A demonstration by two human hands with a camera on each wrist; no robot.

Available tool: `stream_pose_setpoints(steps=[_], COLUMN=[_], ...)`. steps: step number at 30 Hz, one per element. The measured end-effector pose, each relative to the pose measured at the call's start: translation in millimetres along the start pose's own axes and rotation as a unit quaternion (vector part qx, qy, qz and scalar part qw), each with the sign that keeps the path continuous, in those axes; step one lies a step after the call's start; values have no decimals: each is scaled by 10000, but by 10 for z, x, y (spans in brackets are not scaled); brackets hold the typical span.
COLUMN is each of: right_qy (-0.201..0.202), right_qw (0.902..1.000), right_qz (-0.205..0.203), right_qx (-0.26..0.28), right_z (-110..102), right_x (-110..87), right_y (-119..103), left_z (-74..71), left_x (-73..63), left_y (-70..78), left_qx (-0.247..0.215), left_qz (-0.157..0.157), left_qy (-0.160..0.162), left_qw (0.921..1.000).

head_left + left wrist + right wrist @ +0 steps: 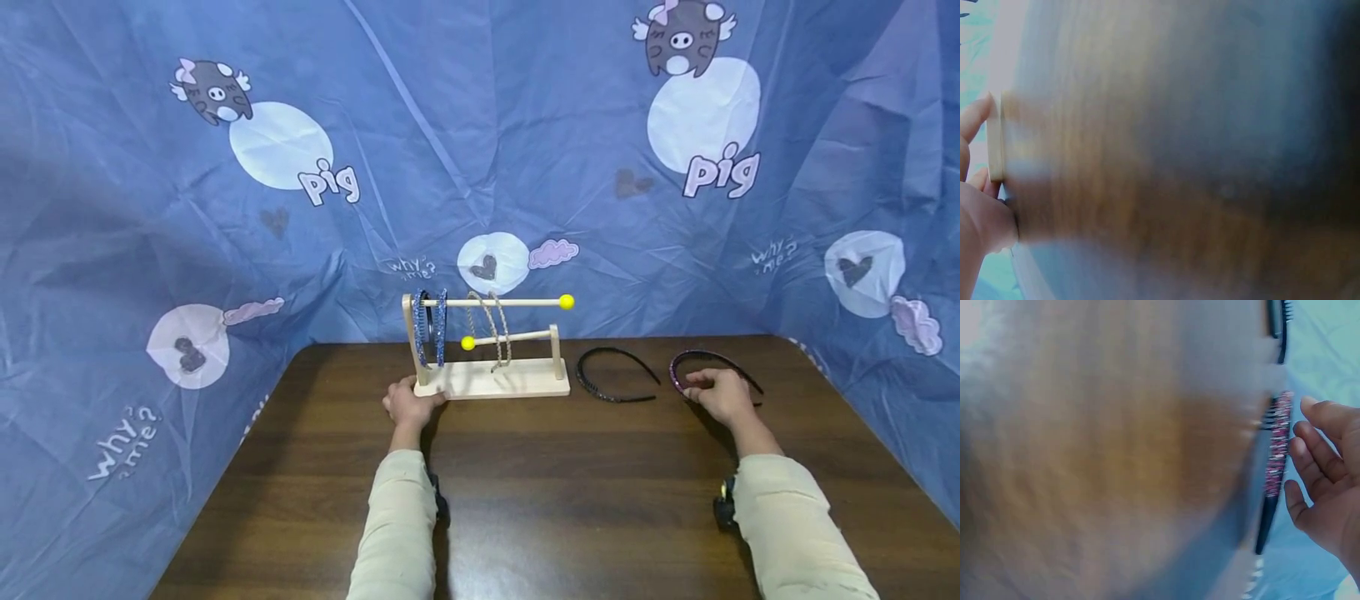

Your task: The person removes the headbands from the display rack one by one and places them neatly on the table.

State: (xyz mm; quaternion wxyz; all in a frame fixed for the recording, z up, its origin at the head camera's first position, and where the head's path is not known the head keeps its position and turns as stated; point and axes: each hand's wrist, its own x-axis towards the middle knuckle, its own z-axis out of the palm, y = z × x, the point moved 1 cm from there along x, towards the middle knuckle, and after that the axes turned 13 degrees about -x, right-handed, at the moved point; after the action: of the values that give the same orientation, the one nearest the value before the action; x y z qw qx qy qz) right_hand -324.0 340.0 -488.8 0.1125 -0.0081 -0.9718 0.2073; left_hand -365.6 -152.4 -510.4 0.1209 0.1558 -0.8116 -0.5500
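A wooden headband stand [491,381] with two bars bears two blue glittery headbands [441,329] and two beige braided headbands [504,329]. My left hand [412,403] grips the left end of its base, thumb along the front edge; the left wrist view shows the fingers around the base's pale edge [995,137]. On the right, my right hand [722,395] hovers over a black headband with pink-red glitter [677,364], fingers loosely bent. In the right wrist view the fingertips [1298,447] come close beside the glittery band [1279,447], with nothing held.
Between the stand and my right hand lies a black headband [592,389] on the brown wooden table [570,500]. A blue cloth [480,150] printed with pigs hangs behind the table and along both sides. Yellow balls [566,302] cap the bar ends.
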Motion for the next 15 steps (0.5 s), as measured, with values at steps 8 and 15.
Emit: stream_pose_setpoints(steps=[8,15], right_qy=[86,-86], right_qw=[9995,9968], right_qz=[-107,-147], right_qx=[293,786], right_z=[-155,-127], right_x=[40,34], right_y=[-282,-516], left_z=[-6,-8], left_x=[21,13], left_y=[15,7], left_qx=[73,84], left_qz=[153,135], left_qy=[40,4], left_qw=[9998,9999])
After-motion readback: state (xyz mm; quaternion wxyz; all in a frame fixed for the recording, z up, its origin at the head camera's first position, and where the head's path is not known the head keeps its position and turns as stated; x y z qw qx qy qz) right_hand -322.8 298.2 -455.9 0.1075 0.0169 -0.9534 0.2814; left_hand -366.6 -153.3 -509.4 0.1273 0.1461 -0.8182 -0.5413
